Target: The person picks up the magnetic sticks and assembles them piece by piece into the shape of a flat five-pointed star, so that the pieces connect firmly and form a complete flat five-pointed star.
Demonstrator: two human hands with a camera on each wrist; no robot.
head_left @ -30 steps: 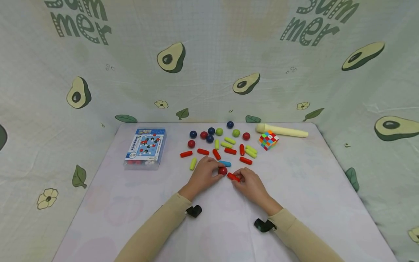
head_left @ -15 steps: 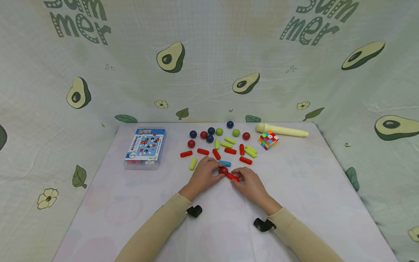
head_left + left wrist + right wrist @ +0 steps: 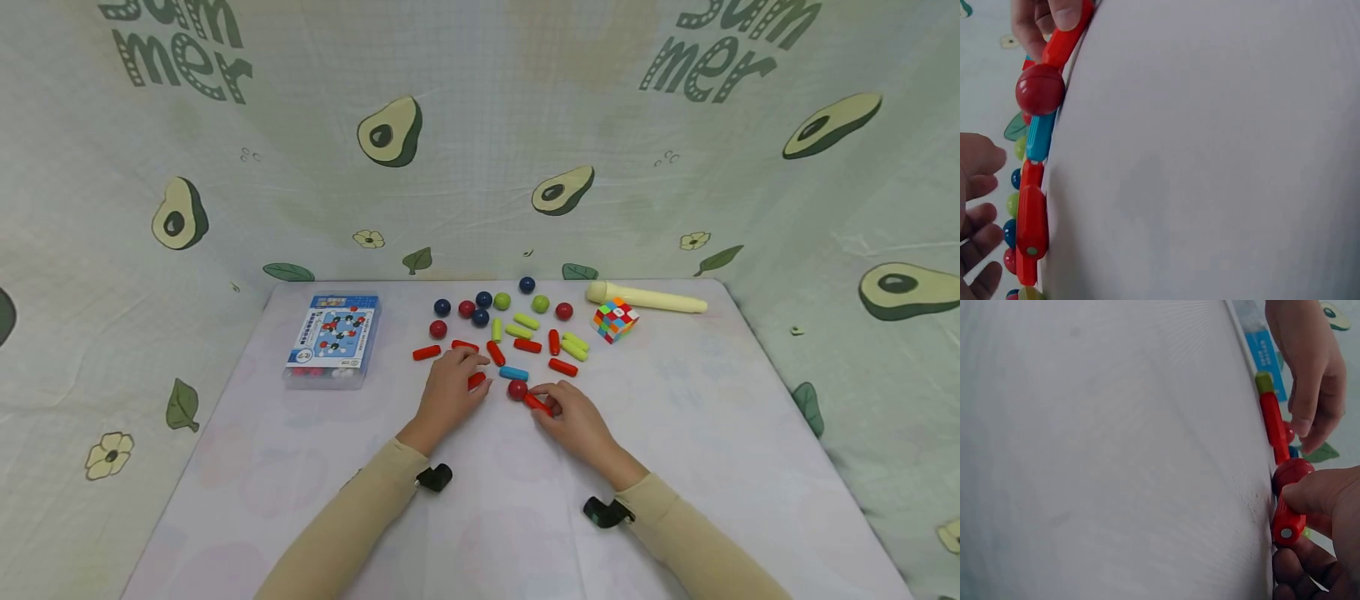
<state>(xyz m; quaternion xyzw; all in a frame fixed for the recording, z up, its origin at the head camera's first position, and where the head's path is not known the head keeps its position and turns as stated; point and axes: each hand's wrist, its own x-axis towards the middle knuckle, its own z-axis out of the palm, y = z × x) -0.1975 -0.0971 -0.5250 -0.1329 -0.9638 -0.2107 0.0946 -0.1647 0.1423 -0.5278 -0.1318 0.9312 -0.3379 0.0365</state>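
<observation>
My right hand (image 3: 576, 423) pinches a red rod (image 3: 1289, 524) between thumb and fingers; a pale round disc shows on its end. A dark red ball (image 3: 517, 390) touches that rod's far end, resting at table level. Left of it, my left hand (image 3: 452, 387) hovers with its fingers spread and loosely bent, holding nothing. Close to those fingers lies another red rod (image 3: 1032, 222), apart from them in the left wrist view. Just behind the ball is a blue rod (image 3: 513, 373). My left hand hides part of the table beneath it.
Behind the hands lie several red rods (image 3: 527, 346), yellow-green rods (image 3: 518, 331), navy balls (image 3: 480, 317), red balls (image 3: 438, 329) and green balls (image 3: 541, 305). A boxed kit (image 3: 333, 342) stands at left. A puzzle cube (image 3: 616, 321) and a cream microphone-shaped object (image 3: 652, 299) are at back right.
My left hand has let go of the red ball and moved left, uncovering a red rod. The right hand's rod came up against the ball, which has shifted slightly right.
</observation>
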